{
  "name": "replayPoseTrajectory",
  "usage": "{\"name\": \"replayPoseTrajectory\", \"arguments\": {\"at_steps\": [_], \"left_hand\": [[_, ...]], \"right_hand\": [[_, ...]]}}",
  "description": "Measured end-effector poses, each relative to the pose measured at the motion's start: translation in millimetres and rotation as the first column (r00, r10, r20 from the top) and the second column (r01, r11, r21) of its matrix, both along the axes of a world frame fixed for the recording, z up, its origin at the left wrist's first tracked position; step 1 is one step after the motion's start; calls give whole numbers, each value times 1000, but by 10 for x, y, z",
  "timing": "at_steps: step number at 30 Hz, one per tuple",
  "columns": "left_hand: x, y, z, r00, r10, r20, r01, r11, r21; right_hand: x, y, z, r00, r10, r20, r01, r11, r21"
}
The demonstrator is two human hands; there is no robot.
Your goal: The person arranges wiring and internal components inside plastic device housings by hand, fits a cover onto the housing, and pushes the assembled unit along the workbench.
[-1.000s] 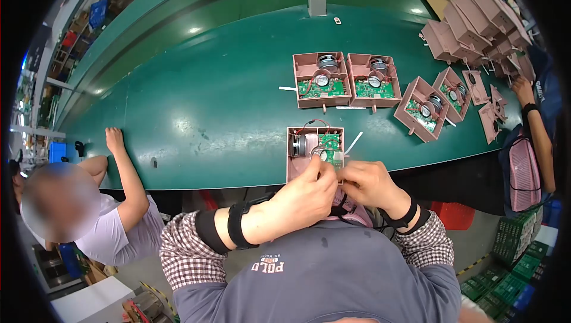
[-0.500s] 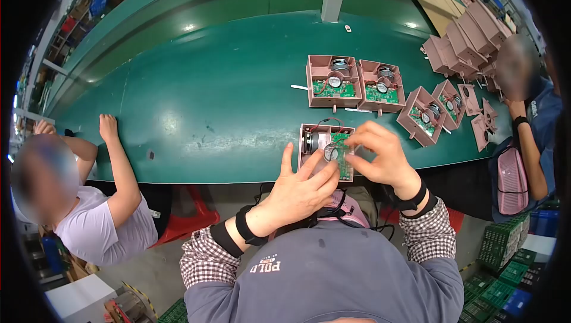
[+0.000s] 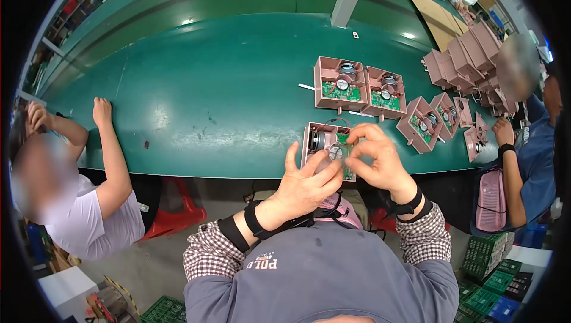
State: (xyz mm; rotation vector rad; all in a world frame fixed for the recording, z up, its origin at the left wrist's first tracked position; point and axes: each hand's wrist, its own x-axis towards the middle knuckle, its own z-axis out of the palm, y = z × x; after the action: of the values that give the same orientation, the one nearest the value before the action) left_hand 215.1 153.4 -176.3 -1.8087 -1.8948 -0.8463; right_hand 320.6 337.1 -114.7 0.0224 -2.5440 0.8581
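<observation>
Your left hand [image 3: 303, 185], fingers spread apart, reaches over the open pink box [image 3: 306, 145] at your twelve o'clock on the tabletop [image 3: 226, 97], apparently steadying it for your right hand [image 3: 382, 161] at its three o'clock, whose grip I cannot tell.

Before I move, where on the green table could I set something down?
Widest: green table between the left-side co-worker's forearm and the nearest open pink box, one small dark scrap aside. Crowded: beyond that box and rightward, where four more open boxes, loose panels and stacked housings sit close.
</observation>
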Motion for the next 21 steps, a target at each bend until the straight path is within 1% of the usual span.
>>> {"name": "replayPoseTrajectory", "arguments": {"at_steps": [2,4,5,6,7,9,10,11,12,13,14,15,16,17,18,19,20,21], "left_hand": [[2,-7,-2,1000,7,-4,-7,1000,-5],[-4,-12,8,1000,11,-10,-11,1000,-11],[-19,-40,57,1000,9,-14,-9,999,-35],[-37,-39,114,1000,-10,-22,9,999,-39],[-52,-13,120,998,-46,-38,47,999,14],[-29,-32,85,1000,15,-8,-15,998,-64],[-15,46,108,1000,-18,-20,17,999,-41],[-8,84,126,1000,-2,-19,1,999,-45],[-10,93,142,999,27,-17,-28,998,-55],[-16,86,151,998,65,-13,-65,995,-70],[-20,49,129,994,108,-6,-108,990,-88],[-12,52,132,993,113,12,-112,991,-78],[-14,74,131,991,128,28,-126,989,-76],[-14,100,131,987,156,33,-152,982,-113],[-9,124,118,987,155,35,-152,986,-70],[1,111,93,988,150,35,-149,989,-23],[9,78,70,984,173,38,-171,984,-52],[9,81,46,984,174,39,-172,984,-47]], "right_hand": [[15,-48,-35,998,41,43,-30,973,-230],[30,-109,-92,993,88,75,-45,892,-449],[45,-126,-117,980,130,152,-5,778,-628],[77,-103,-125,962,165,216,61,643,-763],[45,-74,-152,974,215,75,-102,705,-702],[31,-88,-138,948,310,74,-180,712,-679],[37,-141,-159,963,248,107,-167,858,-486],[38,-175,-167,974,186,131,-145,950,-276],[27,-180,-93,977,173,123,-135,955,-266],[13,-213,13,983,53,176,-40,996,-77],[3,-262,38,976,-71,208,48,992,115],[-20,-271,-18,985,-137,102,103,953,284],[-78,-288,-89,984,-176,-13,164,888,429],[-135,-311,-51,989,-149,2,135,907,398],[-169,-330,30,963,-268,-12,233,812,535],[-186,-357,55,923,-382,-47,316,682,660],[-196,-387,21,932,-361,-30,295,707,642],[-207,-388,-3,927,-370,-60,320,699,640]]}}
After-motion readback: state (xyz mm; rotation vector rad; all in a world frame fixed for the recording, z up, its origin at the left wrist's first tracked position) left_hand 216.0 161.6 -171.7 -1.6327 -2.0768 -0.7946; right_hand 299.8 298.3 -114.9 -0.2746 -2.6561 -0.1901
